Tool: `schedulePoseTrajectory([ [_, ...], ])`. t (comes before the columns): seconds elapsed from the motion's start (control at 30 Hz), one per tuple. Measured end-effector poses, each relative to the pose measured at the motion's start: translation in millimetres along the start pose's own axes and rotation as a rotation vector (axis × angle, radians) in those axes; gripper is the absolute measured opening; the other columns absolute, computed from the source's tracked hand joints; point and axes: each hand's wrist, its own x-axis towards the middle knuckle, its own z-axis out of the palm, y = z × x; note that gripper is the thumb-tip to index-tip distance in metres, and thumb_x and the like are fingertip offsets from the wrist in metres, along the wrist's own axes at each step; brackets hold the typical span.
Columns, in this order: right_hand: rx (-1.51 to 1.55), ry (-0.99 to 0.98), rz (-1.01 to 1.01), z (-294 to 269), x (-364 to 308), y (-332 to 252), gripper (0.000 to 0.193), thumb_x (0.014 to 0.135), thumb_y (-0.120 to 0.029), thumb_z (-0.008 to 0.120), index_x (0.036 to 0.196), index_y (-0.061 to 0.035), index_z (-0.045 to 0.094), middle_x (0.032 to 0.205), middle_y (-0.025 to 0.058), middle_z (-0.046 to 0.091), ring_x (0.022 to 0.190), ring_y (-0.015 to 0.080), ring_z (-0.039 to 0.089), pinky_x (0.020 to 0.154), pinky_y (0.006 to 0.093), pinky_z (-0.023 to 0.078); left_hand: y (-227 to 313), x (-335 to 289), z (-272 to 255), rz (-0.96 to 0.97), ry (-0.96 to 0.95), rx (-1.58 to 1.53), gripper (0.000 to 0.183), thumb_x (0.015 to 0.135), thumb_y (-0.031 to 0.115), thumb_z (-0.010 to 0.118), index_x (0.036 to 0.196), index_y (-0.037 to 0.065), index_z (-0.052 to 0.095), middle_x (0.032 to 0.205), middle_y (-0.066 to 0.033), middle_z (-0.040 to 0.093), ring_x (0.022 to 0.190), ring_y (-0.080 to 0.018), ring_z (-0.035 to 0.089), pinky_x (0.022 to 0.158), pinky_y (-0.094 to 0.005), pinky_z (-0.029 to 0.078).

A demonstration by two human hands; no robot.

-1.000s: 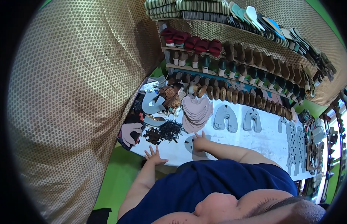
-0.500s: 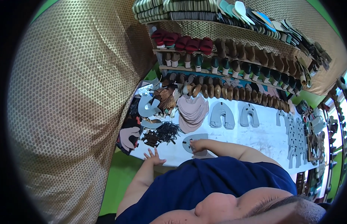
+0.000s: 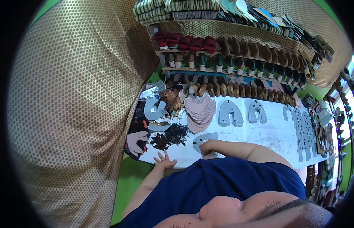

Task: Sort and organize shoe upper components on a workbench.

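Note:
A grey U-shaped shoe upper piece [image 3: 211,136] with small dark slots lies flat near the table's front edge. Over its left part is my right hand [image 3: 206,147], fingers curled down and pressed together against it; anything between them is too small or hidden to make out. My left hand [image 3: 165,161] rests at the front edge with its fingers spread, holding nothing. Just beyond it are a small heap of dark brown strips [image 3: 160,142] and a tangle of black strips [image 3: 176,134].
Behind are a stack of pale pink pieces [image 3: 199,113] and two stacks of grey U-shaped pieces [image 3: 229,114] [image 3: 256,112]. More grey pieces [image 3: 304,133] overlap at the right. Shelves of shoes [image 3: 241,62] stand at the back; a patterned curtain [image 3: 70,114] hangs left.
My right fingers have curled in more over the grey piece, staying near its slots. My left hand remains spread at the edge. The whole view has shifted slightly.

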Motion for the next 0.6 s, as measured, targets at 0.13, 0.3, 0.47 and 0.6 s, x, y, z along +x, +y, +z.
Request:
schedulePoseTrajectory([
  [0.13, -0.155, 0.26, -0.013, 14, -16, -10, 0.075, 0.085, -0.048, 0.055, 0.142, 0.0002, 0.041, 0.151, 0.0195, 0.035, 0.132, 0.0382, 0.044, 0.11, 0.0479, 0.035, 9, 2, -5, -0.06, -0.044, 0.042, 0.112, 0.08, 0.079, 0.046, 0.153, 0.026, -0.02, 0.156, -0.0205, -0.029, 0.139, -0.0566, -0.022, 0.111, -0.0666, -0.002],
  [0.3, 0.174, 0.027, -0.006, -20, -18, -12, 0.075, 0.086, -0.042, 0.062, 0.144, -0.0019, 0.037, 0.159, 0.018, 0.02, 0.142, 0.0354, 0.03, 0.115, 0.0455, 0.031, 4, 1, -3, -0.062, -0.037, 0.049, 0.105, 0.083, 0.076, 0.042, 0.154, 0.025, -0.017, 0.157, -0.0198, -0.029, 0.139, -0.0567, -0.02, 0.111, -0.0673, 0.0],
  [0.47, -0.009, 0.407, 0.132, 23, 5, 4, 0.077, 0.085, -0.044, 0.062, 0.146, -0.0065, 0.035, 0.161, 0.0117, 0.019, 0.144, 0.0288, 0.029, 0.112, 0.0571, 0.03, 5, 1, -4, -0.034, -0.03, 0.027, 0.098, 0.087, 0.072, 0.039, 0.155, 0.026, -0.015, 0.157, -0.02, -0.027, 0.14, -0.0569, -0.02, 0.111, -0.0679, 0.0],
  [0.6, 0.117, 0.218, 0.233, -3, -12, -18, 0.076, 0.086, -0.041, 0.06, 0.148, -0.008, 0.033, 0.162, 0.0075, 0.019, 0.146, 0.0289, 0.027, 0.109, 0.0671, 0.026, 4, 5, -2, -0.027, -0.035, 0.026, 0.094, 0.089, 0.069, 0.038, 0.155, 0.027, -0.014, 0.157, -0.0198, -0.026, 0.139, -0.0572, -0.02, 0.111, -0.0683, 0.0],
])
